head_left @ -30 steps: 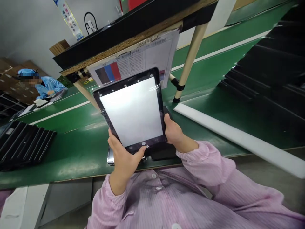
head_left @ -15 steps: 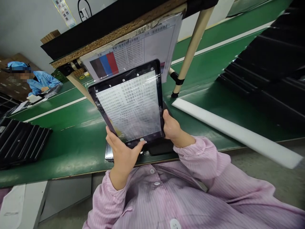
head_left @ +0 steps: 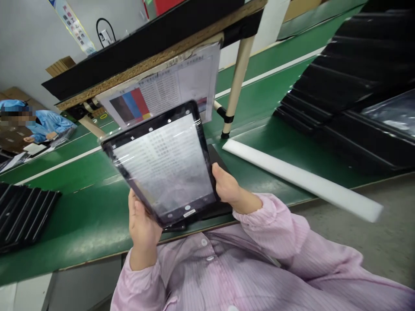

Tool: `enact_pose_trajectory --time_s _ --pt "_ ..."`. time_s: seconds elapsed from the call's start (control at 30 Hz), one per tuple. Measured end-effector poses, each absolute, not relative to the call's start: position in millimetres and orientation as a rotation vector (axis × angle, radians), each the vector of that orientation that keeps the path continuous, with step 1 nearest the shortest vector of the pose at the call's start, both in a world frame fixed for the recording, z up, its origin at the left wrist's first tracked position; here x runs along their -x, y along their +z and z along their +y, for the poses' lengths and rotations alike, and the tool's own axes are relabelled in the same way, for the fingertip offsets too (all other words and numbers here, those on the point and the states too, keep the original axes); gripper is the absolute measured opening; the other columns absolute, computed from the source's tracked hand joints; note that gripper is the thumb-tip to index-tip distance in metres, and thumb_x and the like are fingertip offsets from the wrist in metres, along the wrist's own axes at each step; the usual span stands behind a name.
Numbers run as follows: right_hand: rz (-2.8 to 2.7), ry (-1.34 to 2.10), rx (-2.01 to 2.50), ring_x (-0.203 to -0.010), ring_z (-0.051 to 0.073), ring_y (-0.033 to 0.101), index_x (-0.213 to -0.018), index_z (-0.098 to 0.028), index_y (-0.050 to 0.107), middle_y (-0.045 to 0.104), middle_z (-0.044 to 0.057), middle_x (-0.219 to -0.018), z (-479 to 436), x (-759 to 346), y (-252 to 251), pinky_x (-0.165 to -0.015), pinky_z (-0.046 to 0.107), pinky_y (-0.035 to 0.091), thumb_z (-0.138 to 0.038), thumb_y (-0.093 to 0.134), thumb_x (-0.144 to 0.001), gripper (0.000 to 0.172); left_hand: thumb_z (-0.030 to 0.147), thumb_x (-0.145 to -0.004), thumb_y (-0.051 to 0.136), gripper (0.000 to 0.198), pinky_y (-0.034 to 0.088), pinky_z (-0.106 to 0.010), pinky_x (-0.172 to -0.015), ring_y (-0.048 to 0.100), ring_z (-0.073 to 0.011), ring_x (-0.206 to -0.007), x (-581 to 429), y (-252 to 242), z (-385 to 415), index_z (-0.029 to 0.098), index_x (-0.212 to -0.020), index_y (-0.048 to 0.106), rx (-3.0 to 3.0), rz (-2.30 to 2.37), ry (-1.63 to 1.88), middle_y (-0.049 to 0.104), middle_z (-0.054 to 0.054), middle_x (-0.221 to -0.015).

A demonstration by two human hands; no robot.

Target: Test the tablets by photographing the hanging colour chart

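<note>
Gripping tablet (head_left: 164,166) with left hand (head_left: 141,224) and right hand (head_left: 225,188), screen text blurred, colour-bar chart (head_left: 162,93) behind

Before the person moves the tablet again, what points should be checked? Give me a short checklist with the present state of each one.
1. Left hand grips the tablet at its lower left edge: ok.
2. Right hand grips the right edge: ok.
3. Screen is lit and shows rows of text: ok; the text is too blurred to read.
4. Plastic film covers the screen, wrinkled at the upper left: ok.
5. Chart hangs behind the tablet, in view: ok.
6. Dark item on the belt beneath the tablet is free of it: cannot tell.
</note>
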State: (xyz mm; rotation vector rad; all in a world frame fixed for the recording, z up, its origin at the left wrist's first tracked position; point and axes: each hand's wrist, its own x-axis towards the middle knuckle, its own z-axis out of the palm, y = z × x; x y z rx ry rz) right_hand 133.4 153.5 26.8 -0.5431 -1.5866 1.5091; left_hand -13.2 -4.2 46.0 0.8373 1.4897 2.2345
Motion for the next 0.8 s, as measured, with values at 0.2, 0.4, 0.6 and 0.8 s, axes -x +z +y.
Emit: enact_pose_trajectory --time_s 0.2,0.4,0.6,0.8 --pt "-1.776 1.322 0.193 -0.156 0.027 0.022 -0.163 -0.028 0.022 0.028 -0.003 -0.166 149.5 -157.2 74.2 -0.129 0.045 0.023 -0.068 0.032 -0.1 0.075 0.047 -0.087 0.072 0.033 0.052 -0.033 -0.103 0.064 -0.0179 -0.121 8.7 50.8 1.9 0.038 -0.118 0.071 -0.516 1.379 2.244 0.07 0.003 -0.13" --pt "-1.959 0.975 0.263 -0.155 0.029 0.025 -0.165 -0.027 0.011 0.021 -0.003 -0.168 170.3 -172.5 91.2 -0.127 0.045 0.026 -0.059 0.034 -0.103 0.074 0.05 -0.089 0.069 0.044 0.055 -0.035 -0.1 0.064 -0.0194 -0.123 -2.1 31.5 8.1 0.042 -0.132 0.063 -0.487 1.398 2.166 0.07 0.002 -0.134" --pt "-1.81 1.201 0.536 -0.153 0.024 0.031 -0.162 -0.03 0.028 0.031 -0.001 -0.164 182.9 -176.9 69.2 -0.128 0.043 0.025 -0.075 0.031 -0.096 0.079 0.053 -0.093 0.06 0.06 0.056 -0.039 -0.101 0.064 -0.0228 -0.126 -20.9 23.3 19.8 0.037 -0.149 0.046 -0.492 1.561 1.974 0.061 -0.007 -0.146" --pt "-1.411 1.691 0.798 -0.138 0.025 0.053 -0.161 -0.025 0.024 0.049 0.009 -0.154 221.4 -165.3 0.1 -0.117 0.049 0.043 -0.079 0.021 -0.093 0.087 0.055 -0.099 0.048 0.063 0.03 -0.046 -0.124 0.038 -0.0263 -0.15 -37.7 3.6 45.5 0.021 -0.152 0.045 -0.665 1.782 1.606 0.04 -0.013 -0.162"
